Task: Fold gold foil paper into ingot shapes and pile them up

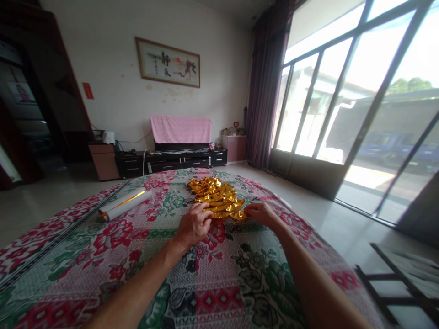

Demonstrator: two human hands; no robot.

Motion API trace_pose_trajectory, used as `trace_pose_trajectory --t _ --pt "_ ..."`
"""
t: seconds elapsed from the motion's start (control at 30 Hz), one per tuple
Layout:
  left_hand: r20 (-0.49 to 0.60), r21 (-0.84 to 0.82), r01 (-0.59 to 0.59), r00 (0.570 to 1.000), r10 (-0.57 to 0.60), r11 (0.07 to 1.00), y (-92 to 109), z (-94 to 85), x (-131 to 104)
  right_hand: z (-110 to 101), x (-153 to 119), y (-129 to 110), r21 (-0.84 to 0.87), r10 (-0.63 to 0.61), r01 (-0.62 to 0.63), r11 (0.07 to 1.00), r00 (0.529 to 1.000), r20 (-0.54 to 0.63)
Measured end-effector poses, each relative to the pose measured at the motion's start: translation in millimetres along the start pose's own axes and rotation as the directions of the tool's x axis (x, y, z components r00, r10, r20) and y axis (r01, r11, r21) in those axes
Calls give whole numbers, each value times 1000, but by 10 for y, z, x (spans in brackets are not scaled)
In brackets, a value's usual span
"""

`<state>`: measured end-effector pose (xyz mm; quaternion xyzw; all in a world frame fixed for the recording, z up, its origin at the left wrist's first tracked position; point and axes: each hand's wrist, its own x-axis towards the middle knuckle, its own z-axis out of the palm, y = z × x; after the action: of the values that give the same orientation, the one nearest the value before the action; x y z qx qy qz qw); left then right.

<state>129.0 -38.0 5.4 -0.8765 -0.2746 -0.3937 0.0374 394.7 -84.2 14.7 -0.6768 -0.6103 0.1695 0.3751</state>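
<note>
A pile of folded gold foil paper pieces [219, 194] lies in the middle of the cloth-covered table, the pieces overlapping in a row with pointed ends. My left hand [196, 223] is closed at the near left side of the pile, its fingers pinched on the end of a gold foil piece. At the right end of the same near edge, my right hand [261, 214] pinches the foil between thumb and fingers. My fingertips partly cover both ends. To the left rests a white roll [125, 206] with a strip of gold showing along it.
A flowered tablecloth [137, 274] covers the round table. A dark rack or chair [394, 283] stands at the lower right. Beyond the table are a low black cabinet [181, 159], a pink cloth [181, 129] and tall glass doors [343, 114].
</note>
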Motion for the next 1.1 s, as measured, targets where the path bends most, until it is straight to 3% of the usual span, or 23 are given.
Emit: trace_pose_trajectory --t 0.23,0.57,0.87,1.1 --pt "9 10 4 1000 -5 1000 7 -5 -7 0 -17 -47 -106 -26 25 994 1000 -6" --pt "18 1 19 1000 -19 1000 3 -18 -3 -24 -45 -85 -112 -16 11 994 999 -38" --pt "0 47 46 999 -47 998 -81 -120 -21 -17 -37 -55 -147 31 -53 988 988 -150" --pt "33 141 130 990 -136 981 -361 -338 -252 -84 -38 -158 -200 6 -81 977 936 -353"
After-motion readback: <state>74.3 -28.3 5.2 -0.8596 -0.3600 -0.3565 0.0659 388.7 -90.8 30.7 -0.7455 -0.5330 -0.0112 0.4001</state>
